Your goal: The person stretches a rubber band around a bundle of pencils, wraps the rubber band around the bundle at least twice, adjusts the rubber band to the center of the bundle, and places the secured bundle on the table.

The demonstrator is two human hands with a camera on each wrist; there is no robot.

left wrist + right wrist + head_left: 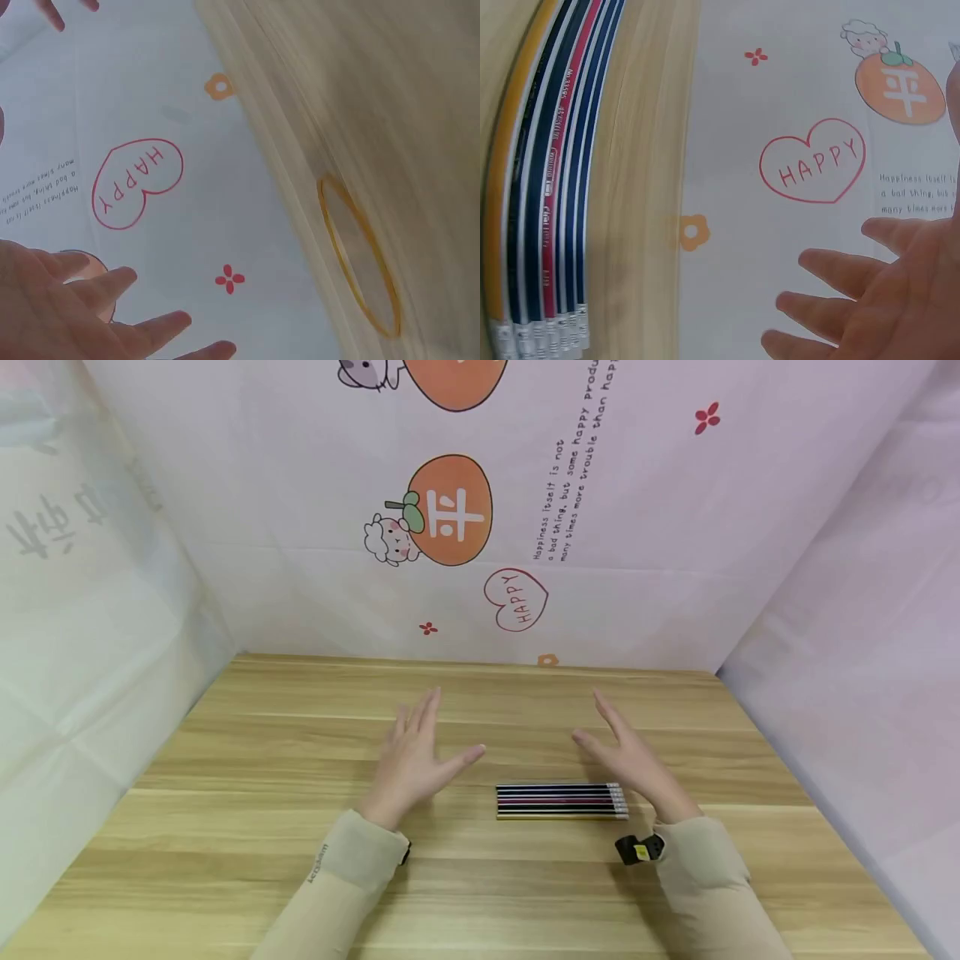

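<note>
Several pencils (558,802) lie side by side in a flat row on the wooden table, their ferrule ends towards the right. In the right wrist view the pencils (551,172) show yellow, dark blue and red barrels. A yellow rubber band (364,259) lies as a long narrow loop on the table in the left wrist view; I cannot make it out in the head view. Left of the row, my left hand (411,768) hovers with fingers spread and holds nothing. My right hand (626,760) hovers above the row's right end, fingers extended, likewise holding nothing.
The wooden table (450,893) meets a white printed cloth (637,527) at its far edge. White cloth walls (90,635) also stand at the left and right sides. A small black camera (639,850) is strapped at the right wrist.
</note>
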